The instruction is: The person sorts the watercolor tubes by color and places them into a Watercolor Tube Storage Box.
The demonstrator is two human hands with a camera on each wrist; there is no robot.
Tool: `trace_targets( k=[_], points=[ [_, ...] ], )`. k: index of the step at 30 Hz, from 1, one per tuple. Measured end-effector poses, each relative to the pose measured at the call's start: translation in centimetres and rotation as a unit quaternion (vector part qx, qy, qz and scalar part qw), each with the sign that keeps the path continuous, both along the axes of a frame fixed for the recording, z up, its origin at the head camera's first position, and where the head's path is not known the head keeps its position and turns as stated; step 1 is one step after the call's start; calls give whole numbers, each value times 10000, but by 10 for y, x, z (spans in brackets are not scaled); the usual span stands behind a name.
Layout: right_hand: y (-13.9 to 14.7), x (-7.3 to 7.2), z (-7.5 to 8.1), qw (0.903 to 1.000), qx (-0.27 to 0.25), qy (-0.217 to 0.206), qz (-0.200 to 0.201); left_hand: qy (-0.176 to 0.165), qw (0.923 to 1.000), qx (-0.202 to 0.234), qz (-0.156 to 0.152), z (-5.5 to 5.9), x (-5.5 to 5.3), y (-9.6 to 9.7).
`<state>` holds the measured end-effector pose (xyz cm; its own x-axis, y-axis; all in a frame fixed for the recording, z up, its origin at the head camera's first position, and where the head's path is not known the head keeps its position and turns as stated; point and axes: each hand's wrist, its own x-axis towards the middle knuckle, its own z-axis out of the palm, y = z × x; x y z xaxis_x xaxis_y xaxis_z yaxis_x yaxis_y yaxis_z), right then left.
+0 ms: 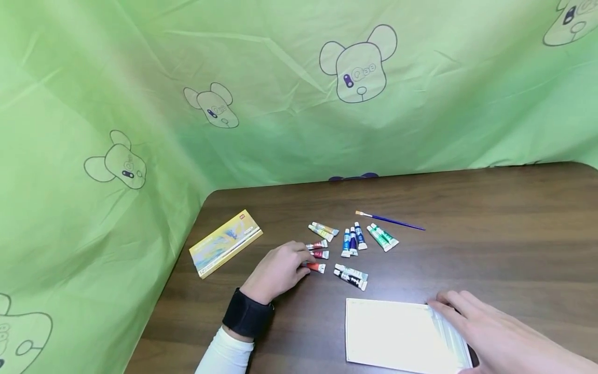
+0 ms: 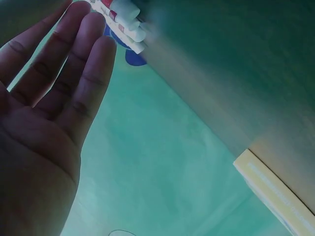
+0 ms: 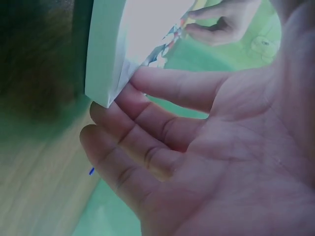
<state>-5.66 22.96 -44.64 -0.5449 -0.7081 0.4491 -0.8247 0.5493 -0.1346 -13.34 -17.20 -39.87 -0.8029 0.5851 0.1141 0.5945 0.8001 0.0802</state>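
Brown wooden desk (image 1: 514,234), white rectangular pad (image 1: 392,335) at lower right gripped by the right hand (image 1: 488,324).
Just below the frame's centre, the left hand (image 1: 279,270) touches small red-and-white paint tubes (image 1: 321,255); whether it pinches one cannot be told.

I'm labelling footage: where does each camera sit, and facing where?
Head: worn there, facing forward and down at the table; left hand and right hand show.
Left wrist: worn there, facing past that hand toward paint tubes and curtain.
Right wrist: worn there, facing past that hand toward white pad.
Head and right wrist share both hands.
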Motion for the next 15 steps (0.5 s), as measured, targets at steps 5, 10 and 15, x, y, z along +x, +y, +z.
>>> trace_targets(
  k=[5,10,15],
  points=[
    [-3,-1,-2,9998,-193,90,-67,80,9999,-120,-75,-4,2,0],
    [-3,1,-2,9996,-243,-34,-156,182,9996,-217,-80,-4,3,1],
    [-3,1,-3,9996,-220,-94,-149,132,9997,-207,-3,-4,4,0]
  ],
)
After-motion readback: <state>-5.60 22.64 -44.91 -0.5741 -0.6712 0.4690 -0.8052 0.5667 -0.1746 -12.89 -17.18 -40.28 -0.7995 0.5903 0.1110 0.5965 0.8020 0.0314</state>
